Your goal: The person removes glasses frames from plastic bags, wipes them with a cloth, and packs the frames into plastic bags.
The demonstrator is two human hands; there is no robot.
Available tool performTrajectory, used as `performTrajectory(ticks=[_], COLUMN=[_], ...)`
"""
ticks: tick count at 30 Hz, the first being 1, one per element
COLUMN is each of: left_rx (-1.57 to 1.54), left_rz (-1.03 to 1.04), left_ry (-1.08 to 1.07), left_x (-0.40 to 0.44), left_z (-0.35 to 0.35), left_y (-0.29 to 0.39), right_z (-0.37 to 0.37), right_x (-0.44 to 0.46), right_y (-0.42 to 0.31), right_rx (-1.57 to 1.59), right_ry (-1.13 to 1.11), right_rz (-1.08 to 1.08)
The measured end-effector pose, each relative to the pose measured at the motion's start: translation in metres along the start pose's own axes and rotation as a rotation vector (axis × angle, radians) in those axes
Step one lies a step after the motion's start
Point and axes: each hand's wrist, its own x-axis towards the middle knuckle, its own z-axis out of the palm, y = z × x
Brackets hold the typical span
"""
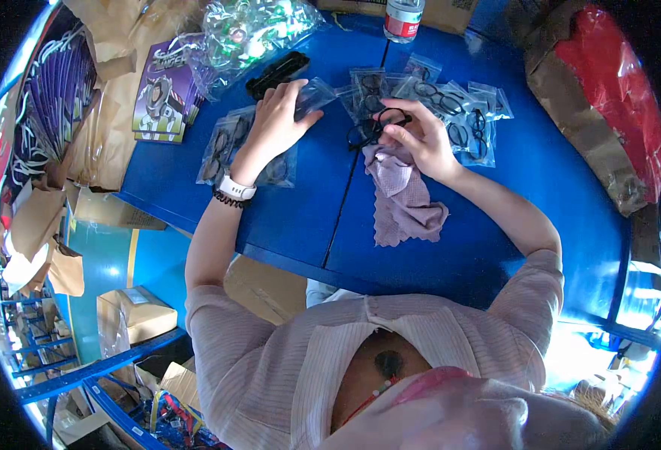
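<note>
Before a red-labelled bottle (403,20), right hand (423,142) grasping glasses (376,130), left hand (276,122) half-open at pouch (317,95).

Blue tabletop (495,232), split by a dark seam, under cool glare | left: turquoise floor (94,259) with yellow stripe (133,251), closed brown cardboard carton (139,319) standing on it | near left: blue metal rails (109,367), clutter beneath | near right: harsh white light (570,356) below the table's edge

On the surface (293,225), bagged glasses (478,126) lie at upper centre, with a bottle (403,21) above them, a cloth (407,199) below, and other bagged glasses (222,146) to the left.
</note>
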Motion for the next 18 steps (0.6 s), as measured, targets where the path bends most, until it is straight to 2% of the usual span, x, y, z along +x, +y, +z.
performTrajectory(ticks=[4,10,14,15,18], left_rx=[-0.022,0.004,-0.378,-0.378,-0.683], left_rz=[0.011,-0.001,-0.017,-0.014,-0.104], left_ry=[0.053,0.005,0.060,0.059,0.071], left_x=[0.000,0.003,0.006,0.007,0.006], left_z=[0.007,0.005,-0.001,-0.004,-0.017], left_y=[0.004,0.002,0.003,0.006,0.025], right_z=[-0.001,-0.004,-0.007,-0.009,-0.012], right_x=[0.002,0.004,0.004,0.003,0.001], right_y=[0.001,-0.002,0.006,0.008,0.012], right_rx=[0.145,0.202,0.250,0.249,0.196], right_ry=[0.019,0.015,-0.024,-0.021,-0.078], right_rz=[0.043,0.041,-0.046,-0.047,-0.017])
